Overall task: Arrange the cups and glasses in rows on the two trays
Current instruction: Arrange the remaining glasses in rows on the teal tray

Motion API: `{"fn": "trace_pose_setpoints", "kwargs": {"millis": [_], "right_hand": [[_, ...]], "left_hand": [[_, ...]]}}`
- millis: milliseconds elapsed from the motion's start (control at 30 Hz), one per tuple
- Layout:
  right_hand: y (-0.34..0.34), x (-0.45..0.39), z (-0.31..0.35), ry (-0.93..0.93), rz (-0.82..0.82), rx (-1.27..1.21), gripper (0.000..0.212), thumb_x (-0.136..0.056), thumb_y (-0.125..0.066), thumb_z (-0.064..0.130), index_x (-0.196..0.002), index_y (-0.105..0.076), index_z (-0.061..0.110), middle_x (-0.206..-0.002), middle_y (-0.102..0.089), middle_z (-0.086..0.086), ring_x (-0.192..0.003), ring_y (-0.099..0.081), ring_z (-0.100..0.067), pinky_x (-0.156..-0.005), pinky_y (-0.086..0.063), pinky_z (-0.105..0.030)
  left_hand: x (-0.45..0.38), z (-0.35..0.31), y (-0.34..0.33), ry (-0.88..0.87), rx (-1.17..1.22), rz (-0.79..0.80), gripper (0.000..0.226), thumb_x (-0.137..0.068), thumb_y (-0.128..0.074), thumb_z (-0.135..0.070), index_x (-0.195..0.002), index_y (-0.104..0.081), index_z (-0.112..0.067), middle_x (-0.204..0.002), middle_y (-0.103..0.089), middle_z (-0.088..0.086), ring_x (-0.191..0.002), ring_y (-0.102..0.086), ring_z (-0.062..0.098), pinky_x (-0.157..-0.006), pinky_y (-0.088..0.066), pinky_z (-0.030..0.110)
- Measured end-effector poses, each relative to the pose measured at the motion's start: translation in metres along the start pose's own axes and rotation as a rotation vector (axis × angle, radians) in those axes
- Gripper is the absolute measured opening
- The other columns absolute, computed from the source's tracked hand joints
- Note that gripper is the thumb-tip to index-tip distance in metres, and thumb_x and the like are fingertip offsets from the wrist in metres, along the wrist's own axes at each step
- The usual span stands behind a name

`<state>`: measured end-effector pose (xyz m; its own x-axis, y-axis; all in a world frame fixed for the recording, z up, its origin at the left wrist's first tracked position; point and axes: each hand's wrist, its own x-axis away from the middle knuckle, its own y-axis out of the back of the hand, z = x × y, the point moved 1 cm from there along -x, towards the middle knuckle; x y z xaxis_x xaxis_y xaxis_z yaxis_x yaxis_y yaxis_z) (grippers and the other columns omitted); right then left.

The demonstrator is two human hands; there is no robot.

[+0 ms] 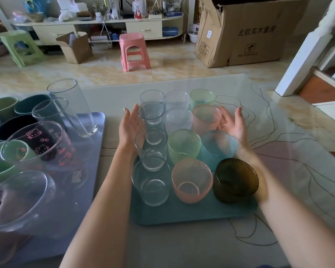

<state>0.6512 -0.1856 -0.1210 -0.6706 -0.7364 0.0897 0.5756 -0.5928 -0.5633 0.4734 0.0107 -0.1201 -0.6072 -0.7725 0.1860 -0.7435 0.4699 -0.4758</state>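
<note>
We see a teal tray (pixel 182 215) on the glass-topped desk (pixel 278 171), holding three rows of tumblers. The left row is smooth clear glasses (pixel 152 183); the other two are dimpled cups, among them a pink cup (pixel 191 180), a green cup (pixel 184 146), a blue cup (pixel 219 146) and a dark brown cup (pixel 236 180).

Our left hand (pixel 131 128) lies flat, fingers straight, against the outer side of the clear row. Our right hand (pixel 233 124) is relaxed with its palm beside another pink cup (pixel 207 118); we cannot tell whether it touches.

On the left, a blue-grey tray (pixel 97 144) carries tall clear glasses (pixel 74 109), round ceramic cups (pixel 2 107) and a cat-printed glass (pixel 43 140).
</note>
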Motion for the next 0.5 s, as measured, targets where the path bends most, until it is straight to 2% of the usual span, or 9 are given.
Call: {"fn": "trace_pose_setpoints", "kwargs": {"millis": [67, 133, 167, 233, 300, 367, 500], "right_hand": [[0.0, 0.007, 0.002, -0.008, -0.031, 0.017, 0.078, -0.088, -0.031, 0.064, -0.148, -0.024, 0.014, -0.155, -0.028, -0.004, -0.141, -0.03, -0.019, -0.113, -0.028, -0.041], [-0.002, 0.014, 0.003, -0.022, -0.027, 0.007, 0.105, -0.067, -0.056, 0.073, -0.148, -0.024, 0.015, -0.154, -0.028, -0.002, -0.141, -0.028, -0.018, -0.109, -0.031, -0.039], [-0.003, 0.017, 0.004, -0.03, -0.02, -0.001, 0.113, -0.06, -0.062, 0.075, -0.148, -0.025, 0.015, -0.154, -0.028, -0.002, -0.141, -0.028, -0.019, -0.108, -0.031, -0.039], [-0.002, 0.016, 0.002, -0.036, -0.03, -0.014, 0.093, -0.076, -0.044, 0.072, -0.148, -0.025, 0.016, -0.155, -0.026, -0.004, -0.142, -0.027, -0.021, -0.11, -0.031, -0.043], [0.001, 0.013, -0.002, -0.033, -0.034, -0.037, 0.077, -0.089, -0.026, 0.064, -0.148, -0.025, 0.015, -0.155, -0.026, -0.005, -0.142, -0.027, -0.023, -0.114, -0.026, -0.048], [0.003, 0.011, -0.003, -0.032, -0.042, -0.054, 0.076, -0.089, -0.024, 0.063, -0.148, -0.025, 0.015, -0.155, -0.028, -0.004, -0.142, -0.028, -0.024, -0.115, -0.024, -0.049], [-0.001, 0.014, -0.002, -0.033, -0.076, -0.07, 0.075, -0.09, -0.023, 0.062, -0.148, -0.025, 0.013, -0.155, -0.027, -0.005, -0.142, -0.027, -0.023, -0.111, -0.029, -0.044]], "left_hand": [[0.01, 0.003, 0.002, -0.015, 0.021, -0.006, 0.06, -0.102, -0.013, -0.045, -0.148, -0.03, -0.011, -0.158, -0.021, 0.009, -0.148, -0.012, 0.026, -0.122, -0.008, 0.038], [0.02, 0.008, 0.004, -0.008, 0.055, 0.027, 0.061, -0.101, -0.014, -0.049, -0.147, -0.034, -0.015, -0.158, -0.022, 0.004, -0.147, -0.014, 0.02, -0.12, -0.011, 0.033], [0.023, 0.009, 0.004, -0.003, 0.064, 0.035, 0.061, -0.101, -0.013, -0.049, -0.146, -0.035, -0.015, -0.157, -0.026, 0.003, -0.147, -0.019, 0.018, -0.119, -0.015, 0.032], [0.027, 0.008, 0.002, -0.007, 0.085, 0.054, 0.061, -0.101, -0.013, -0.048, -0.146, -0.036, -0.014, -0.155, -0.032, 0.004, -0.145, -0.025, 0.018, -0.116, -0.021, 0.03], [0.029, 0.007, -0.001, -0.015, 0.103, 0.059, 0.061, -0.101, -0.013, -0.047, -0.145, -0.036, -0.011, -0.155, -0.031, 0.006, -0.145, -0.024, 0.02, -0.117, -0.02, 0.031], [0.031, 0.006, -0.003, -0.027, 0.116, 0.06, 0.062, -0.101, -0.013, -0.047, -0.146, -0.035, -0.01, -0.155, -0.03, 0.007, -0.146, -0.022, 0.021, -0.115, -0.022, 0.029], [0.033, 0.003, -0.004, -0.022, 0.121, 0.046, 0.063, -0.101, -0.013, -0.048, -0.146, -0.035, -0.009, -0.154, -0.032, 0.008, -0.144, -0.027, 0.022, -0.096, -0.035, 0.023]]}}
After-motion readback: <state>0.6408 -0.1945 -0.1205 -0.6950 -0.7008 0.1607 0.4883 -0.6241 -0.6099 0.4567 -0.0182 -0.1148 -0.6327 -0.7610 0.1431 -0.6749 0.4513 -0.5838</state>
